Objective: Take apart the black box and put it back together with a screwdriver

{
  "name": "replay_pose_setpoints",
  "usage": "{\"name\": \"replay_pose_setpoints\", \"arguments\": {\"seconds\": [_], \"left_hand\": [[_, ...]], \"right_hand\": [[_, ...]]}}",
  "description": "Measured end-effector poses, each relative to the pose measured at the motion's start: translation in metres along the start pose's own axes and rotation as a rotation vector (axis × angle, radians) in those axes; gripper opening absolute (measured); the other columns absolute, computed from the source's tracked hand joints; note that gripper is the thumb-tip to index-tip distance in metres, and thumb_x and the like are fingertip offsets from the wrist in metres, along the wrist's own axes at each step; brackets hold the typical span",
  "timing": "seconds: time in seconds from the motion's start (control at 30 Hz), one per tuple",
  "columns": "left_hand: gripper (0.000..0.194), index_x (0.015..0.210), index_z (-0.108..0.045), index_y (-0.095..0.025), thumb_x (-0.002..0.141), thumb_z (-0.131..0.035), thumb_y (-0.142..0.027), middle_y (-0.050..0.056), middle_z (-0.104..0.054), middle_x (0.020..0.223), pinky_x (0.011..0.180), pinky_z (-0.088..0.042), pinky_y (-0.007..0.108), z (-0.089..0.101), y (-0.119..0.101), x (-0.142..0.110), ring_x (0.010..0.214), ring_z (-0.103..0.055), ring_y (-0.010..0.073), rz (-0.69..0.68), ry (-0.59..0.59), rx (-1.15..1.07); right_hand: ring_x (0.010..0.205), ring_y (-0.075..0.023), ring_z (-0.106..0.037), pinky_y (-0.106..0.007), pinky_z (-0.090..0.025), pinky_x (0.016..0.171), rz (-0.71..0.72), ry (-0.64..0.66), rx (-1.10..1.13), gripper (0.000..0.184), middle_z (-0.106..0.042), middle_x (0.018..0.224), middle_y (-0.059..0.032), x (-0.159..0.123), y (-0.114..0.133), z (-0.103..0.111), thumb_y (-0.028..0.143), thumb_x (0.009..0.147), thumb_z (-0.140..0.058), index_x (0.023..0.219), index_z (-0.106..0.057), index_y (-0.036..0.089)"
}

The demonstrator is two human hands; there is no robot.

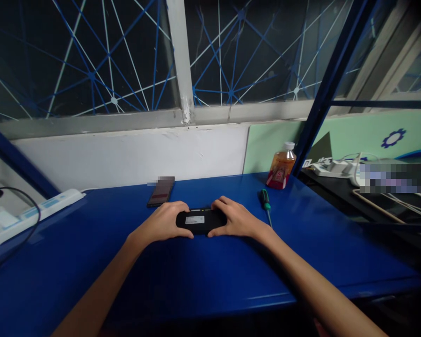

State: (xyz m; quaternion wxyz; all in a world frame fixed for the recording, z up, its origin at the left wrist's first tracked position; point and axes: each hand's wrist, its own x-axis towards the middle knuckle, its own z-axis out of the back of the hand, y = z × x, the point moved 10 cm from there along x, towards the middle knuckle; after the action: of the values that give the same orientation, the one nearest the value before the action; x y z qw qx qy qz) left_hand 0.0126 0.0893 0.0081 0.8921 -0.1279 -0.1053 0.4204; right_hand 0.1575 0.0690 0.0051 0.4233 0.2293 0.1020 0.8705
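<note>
Between both hands is a flat black rectangular device with a pale label on its upper face; its exact kind I cannot make out. My left hand grips its left end, thumb along the near edge and fingers at the far side. At the other end my right hand holds it in the same way. It is low over the blue table; whether it touches the surface I cannot tell. Beyond my left hand lies a dark phone. A green-and-black screwdriver lies right of my right hand, its shaft toward me.
A bottle of reddish drink with a white cap stands at the back right. White power strips run along the left edge. Blue metal posts rise at both sides. Cables and a charger lie on a dark surface to the right.
</note>
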Motion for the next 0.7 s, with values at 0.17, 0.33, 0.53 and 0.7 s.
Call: {"name": "replay_pose_setpoints", "arguments": {"seconds": [0.17, 0.33, 0.53, 0.7], "left_hand": [[0.058, 0.104, -0.065, -0.021, 0.064, -0.072, -0.062, 0.008, -0.065, 0.105, 0.08, -0.045, 0.037, 0.0, -0.004, 0.0, 0.092, -0.06, 0.0264, -0.012, -0.004, 0.032], [0.059, 0.101, -0.066, -0.019, 0.063, -0.071, -0.064, 0.009, -0.067, 0.099, 0.075, -0.046, 0.036, 0.003, -0.004, -0.001, 0.088, -0.061, 0.0267, 0.024, -0.031, 0.052], [0.06, 0.115, -0.066, -0.025, 0.071, -0.065, -0.066, 0.008, -0.064, 0.104, 0.079, -0.046, 0.036, 0.003, -0.013, -0.002, 0.09, -0.06, 0.0255, -0.024, -0.037, 0.083], [0.06, 0.115, -0.068, -0.025, 0.072, -0.062, -0.067, 0.008, -0.061, 0.103, 0.078, -0.044, 0.034, -0.001, -0.009, -0.001, 0.087, -0.058, 0.0235, -0.003, -0.017, 0.055]], "right_hand": [[0.099, -0.0256, -0.057, -0.04, -0.048, 0.084, 0.037, 0.021, 0.078, 0.073, -0.054, 0.116, -0.0108, 0.0, 0.005, -0.002, 0.058, 0.068, -0.073, 0.128, -0.051, 0.023], [0.103, -0.0261, -0.056, -0.04, -0.047, 0.087, 0.05, -0.026, 0.028, 0.059, -0.056, 0.116, -0.0119, 0.002, 0.004, 0.001, 0.051, 0.07, -0.076, 0.117, -0.059, 0.018], [0.104, -0.0263, -0.056, -0.04, -0.046, 0.087, 0.055, -0.057, -0.035, 0.052, -0.058, 0.114, -0.0124, 0.003, 0.003, 0.003, 0.048, 0.073, -0.074, 0.112, -0.061, 0.016], [0.105, -0.0263, -0.056, -0.04, -0.046, 0.088, 0.046, -0.048, -0.037, 0.052, -0.058, 0.117, -0.0126, 0.003, 0.001, 0.001, 0.048, 0.074, -0.073, 0.114, -0.061, 0.017]]}}
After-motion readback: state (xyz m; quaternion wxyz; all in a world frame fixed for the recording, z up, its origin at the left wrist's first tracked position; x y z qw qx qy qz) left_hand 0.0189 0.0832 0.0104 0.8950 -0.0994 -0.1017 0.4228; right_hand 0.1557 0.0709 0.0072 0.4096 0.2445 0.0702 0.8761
